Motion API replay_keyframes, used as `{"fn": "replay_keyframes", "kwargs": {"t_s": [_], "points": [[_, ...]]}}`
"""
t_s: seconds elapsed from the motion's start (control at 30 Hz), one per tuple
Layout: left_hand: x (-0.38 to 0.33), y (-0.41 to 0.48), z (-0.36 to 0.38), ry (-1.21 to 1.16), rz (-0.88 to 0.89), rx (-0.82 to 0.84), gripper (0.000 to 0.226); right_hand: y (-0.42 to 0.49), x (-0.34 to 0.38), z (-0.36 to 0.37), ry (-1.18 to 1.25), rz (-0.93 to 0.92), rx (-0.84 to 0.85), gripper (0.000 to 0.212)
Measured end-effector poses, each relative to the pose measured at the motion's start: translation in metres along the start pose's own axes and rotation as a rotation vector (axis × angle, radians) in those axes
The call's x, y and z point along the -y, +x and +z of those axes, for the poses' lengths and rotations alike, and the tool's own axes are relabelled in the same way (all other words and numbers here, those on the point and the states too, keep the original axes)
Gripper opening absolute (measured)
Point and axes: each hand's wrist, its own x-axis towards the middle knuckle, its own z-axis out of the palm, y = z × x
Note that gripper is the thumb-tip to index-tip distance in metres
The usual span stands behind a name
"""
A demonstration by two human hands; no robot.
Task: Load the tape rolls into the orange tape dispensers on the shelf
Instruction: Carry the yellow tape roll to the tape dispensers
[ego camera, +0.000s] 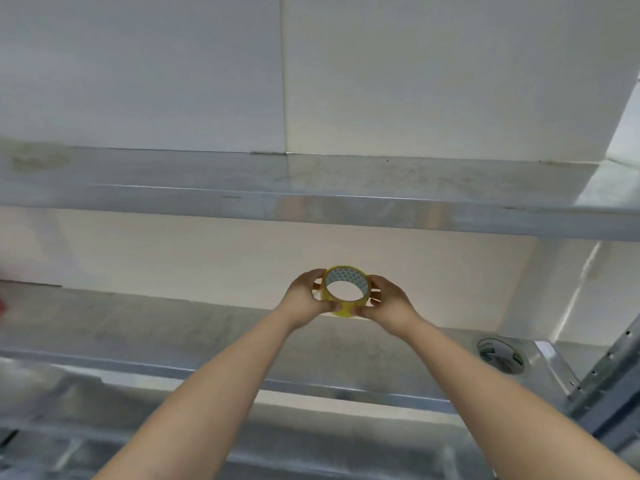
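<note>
A yellowish clear tape roll (344,303) with a printed cardboard core is held up in front of the middle shelf, its hole facing me. My left hand (304,295) grips its left side and my right hand (386,299) grips its right side, fingers curled round the rim. A second tape roll (499,355) with a green and white core lies flat on the middle shelf (173,327) at the right. A blurred red-orange shape (2,306) shows at the far left edge; I cannot tell what it is.
Metal shelving fills the view: an upper shelf (311,188) above the hands and a lower shelf (311,438) below my arms. A perforated metal upright (609,372) stands at the right. White wall panels lie behind.
</note>
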Motion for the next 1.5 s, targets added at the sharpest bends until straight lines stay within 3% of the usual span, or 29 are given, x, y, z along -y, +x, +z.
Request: {"fn": "replay_keyframes", "kwargs": {"t_s": [0.3,0.7,1.13,1.5], "points": [[0.026,-0.052,-0.072,-0.030,-0.095,-0.204,0.074,0.010,0.053,0.068,-0.042,-0.154,0.176,0.064],[0.077,-0.098,-0.162,-0.144,-0.164,-0.314,0.074,0.009,0.113,0.166,-0.015,-0.251,0.309,0.058],[0.169,-0.141,-0.326,-0.166,-0.214,-0.347,0.073,0.019,0.210,0.335,0.030,-0.263,0.387,0.056],[0.255,-0.169,-0.422,-0.246,-0.302,-0.497,0.072,0.043,0.263,0.465,0.004,-0.304,0.483,0.058]]}}
